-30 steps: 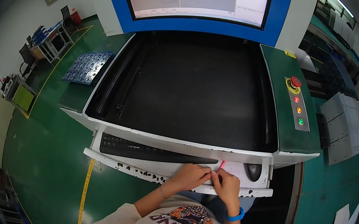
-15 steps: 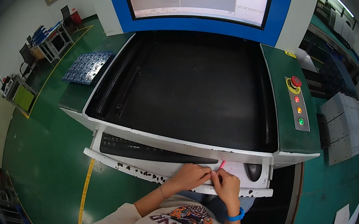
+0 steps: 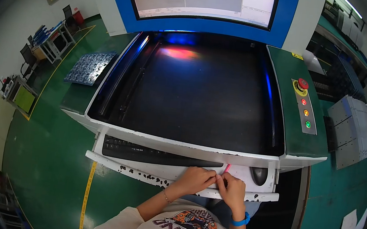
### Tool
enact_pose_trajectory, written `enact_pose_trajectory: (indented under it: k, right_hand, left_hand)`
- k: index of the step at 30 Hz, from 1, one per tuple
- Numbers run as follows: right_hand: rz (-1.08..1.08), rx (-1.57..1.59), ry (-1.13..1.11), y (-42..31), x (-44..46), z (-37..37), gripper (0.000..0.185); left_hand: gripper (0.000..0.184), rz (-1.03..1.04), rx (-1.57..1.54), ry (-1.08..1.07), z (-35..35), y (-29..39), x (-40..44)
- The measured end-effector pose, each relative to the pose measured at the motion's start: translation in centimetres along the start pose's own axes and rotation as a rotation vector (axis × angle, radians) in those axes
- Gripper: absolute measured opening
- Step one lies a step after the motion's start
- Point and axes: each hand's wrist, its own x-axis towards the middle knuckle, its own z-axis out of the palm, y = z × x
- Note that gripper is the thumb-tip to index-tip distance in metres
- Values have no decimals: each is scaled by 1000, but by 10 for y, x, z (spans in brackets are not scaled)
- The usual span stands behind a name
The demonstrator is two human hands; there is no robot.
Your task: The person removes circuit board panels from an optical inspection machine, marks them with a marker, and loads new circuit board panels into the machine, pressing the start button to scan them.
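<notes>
My left hand (image 3: 196, 180) and my right hand (image 3: 232, 189) rest at the front edge of a keyboard tray (image 3: 175, 180), their curled fingers meeting. What they hold, if anything, is too small or hidden to make out. Just behind my right hand a pink stick-like item (image 3: 228, 167) shows in part on the tray. A black keyboard (image 3: 155, 154) lies to the left, behind my left hand. The black mouse (image 3: 259, 175) sits to the right of my right hand, apart from it.
Above the tray is a machine with a black recessed bed (image 3: 194, 97) and a monitor (image 3: 202, 2). A panel of circuit boards (image 3: 90, 67) lies on its left side. The right side carries a red emergency stop button (image 3: 303, 84) and three lit buttons (image 3: 306, 113).
Blue and red light now glows at the back of the black bed, with blue streaks along its sides. My hands have stayed in place.
</notes>
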Motion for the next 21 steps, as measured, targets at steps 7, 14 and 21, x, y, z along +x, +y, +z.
enact_pose_trajectory:
  k: [7,14,21]
  right_hand:
    - [3,12,-3,0,0,0,30]
    - [4,-2,-10,1,0,0,29]
    - [2,3,-5,1,0,1,29]
  left_hand:
    - [29,10,-4,8,0,0,0]
    - [30,-3,-2,-14,-1,0,0]
    - [29,3,-11,-2,0,-1,0]
